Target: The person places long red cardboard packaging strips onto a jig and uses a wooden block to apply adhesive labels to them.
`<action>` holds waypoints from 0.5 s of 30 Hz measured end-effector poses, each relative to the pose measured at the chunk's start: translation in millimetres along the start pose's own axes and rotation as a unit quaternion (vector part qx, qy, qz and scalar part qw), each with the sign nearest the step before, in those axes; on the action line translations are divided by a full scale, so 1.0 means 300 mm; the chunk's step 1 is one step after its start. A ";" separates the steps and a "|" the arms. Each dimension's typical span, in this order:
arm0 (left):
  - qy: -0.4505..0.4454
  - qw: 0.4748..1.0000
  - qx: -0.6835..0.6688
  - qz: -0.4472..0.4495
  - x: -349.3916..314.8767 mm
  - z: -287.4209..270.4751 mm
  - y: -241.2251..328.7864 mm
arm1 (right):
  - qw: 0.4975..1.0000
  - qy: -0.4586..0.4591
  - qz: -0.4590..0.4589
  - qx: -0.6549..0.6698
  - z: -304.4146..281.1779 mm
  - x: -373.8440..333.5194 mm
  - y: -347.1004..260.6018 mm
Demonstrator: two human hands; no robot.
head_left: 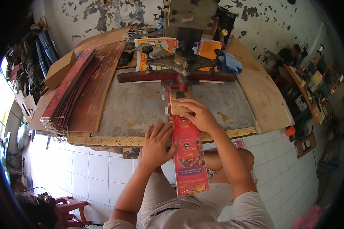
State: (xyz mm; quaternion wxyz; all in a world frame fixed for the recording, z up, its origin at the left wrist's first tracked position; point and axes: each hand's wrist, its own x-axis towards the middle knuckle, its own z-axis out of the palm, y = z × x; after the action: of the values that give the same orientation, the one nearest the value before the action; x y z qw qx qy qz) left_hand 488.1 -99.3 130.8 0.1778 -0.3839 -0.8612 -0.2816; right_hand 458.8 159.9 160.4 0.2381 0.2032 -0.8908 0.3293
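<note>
A long red printed card strip [189, 149] runs from under the press over the table's front edge toward my lap. On its far part lies a small light wooden block [176, 108]. My right hand [200, 118] is closed about the block's right side, fingertips on top and thumb by the strip. My left hand [156, 147] rests at the table edge along the strip's left side, fingers stretched out and thumb against the strip. Just beyond the block stands a metal press [183, 63] with a dark red crossbar [143, 76].
Stacked dark red strips [70, 84] with strings lie at the left, next to a brown cardboard box [60, 68]. Printed sheets [156, 44] sit behind the press, a blue bundle [231, 64] at its right. A red stool [70, 210] stands lower left. Another person [288, 55] is far right.
</note>
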 end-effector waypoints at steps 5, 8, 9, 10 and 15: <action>0.001 1.000 -0.002 0.001 0.009 -0.002 0.004 | 1.000 0.004 -0.001 0.003 -0.008 -0.002 -0.011; -0.005 1.000 -0.005 -0.002 0.010 -0.001 0.004 | 1.000 0.011 -0.002 -0.005 -0.008 -0.005 -0.013; -0.006 1.000 -0.004 -0.005 0.009 -0.005 0.001 | 1.000 0.016 0.000 -0.008 -0.010 -0.002 -0.030; -0.011 1.000 -0.004 -0.008 0.007 -0.009 0.000 | 1.000 0.022 0.002 -0.011 -0.007 0.001 -0.037; -0.023 1.000 -0.016 -0.012 0.014 -0.018 0.008 | 0.997 0.029 -0.038 -0.056 -0.010 -0.003 -0.009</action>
State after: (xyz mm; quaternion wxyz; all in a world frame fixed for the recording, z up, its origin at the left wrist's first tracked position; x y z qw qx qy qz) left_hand 487.7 -98.9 138.0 0.1481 -0.3828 -0.8649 -0.2889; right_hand 461.9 160.2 163.1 0.2873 0.2137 -0.8923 0.2749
